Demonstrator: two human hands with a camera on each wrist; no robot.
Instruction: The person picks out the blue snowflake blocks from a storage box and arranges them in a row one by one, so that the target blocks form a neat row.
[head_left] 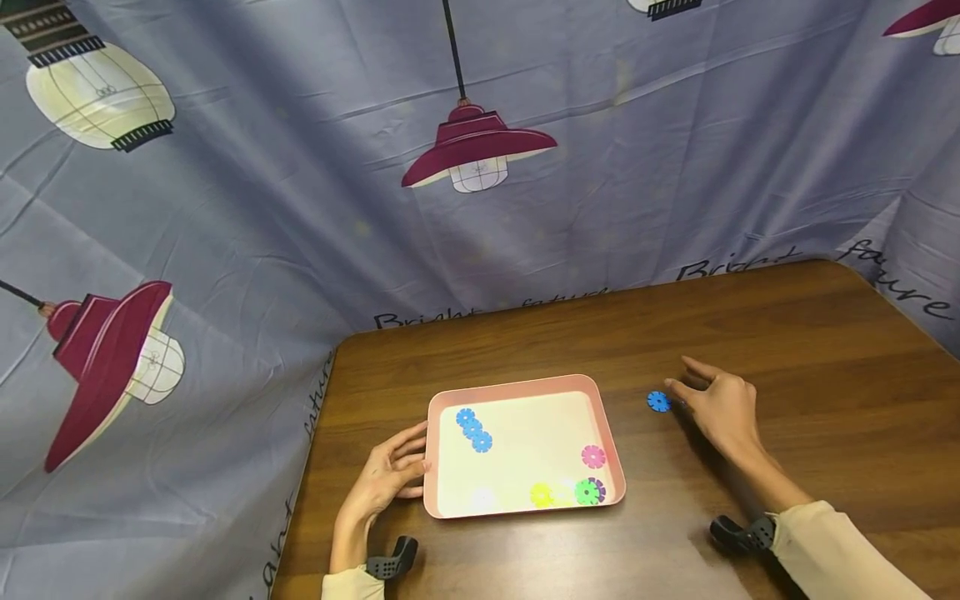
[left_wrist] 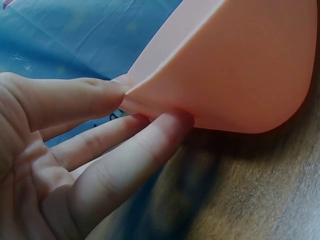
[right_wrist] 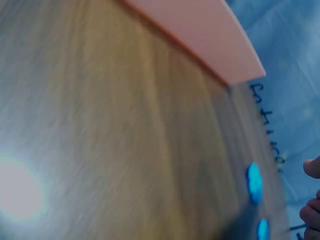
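A pink tray (head_left: pixel 525 387) with a pale floor lies on the wooden table. My left hand (head_left: pixel 388 475) holds its left side, thumb at the rim and fingertips against the outer wall (left_wrist: pixel 235 75). Inside, a diagonal row of overlapping blue notched discs (head_left: pixel 472 429) lies at the upper left. A pink disc (head_left: pixel 593 457), a yellow disc (head_left: pixel 542 496) and a green disc (head_left: pixel 587 492) partly over a purple one (head_left: pixel 601 490) lie lower down. Right of the tray, a loose blue disc (head_left: pixel 658 402) lies beside my right hand (head_left: pixel 720 408), whose thumb and forefinger are apart.
The wooden table (head_left: pixel 810 358) extends right of the tray. A patterned blue-grey cloth (head_left: pixel 570 233) hangs behind its far edge. Two blue pieces show in the right wrist view, one nearer (right_wrist: pixel 254 183) and one at the bottom edge (right_wrist: pixel 263 230).
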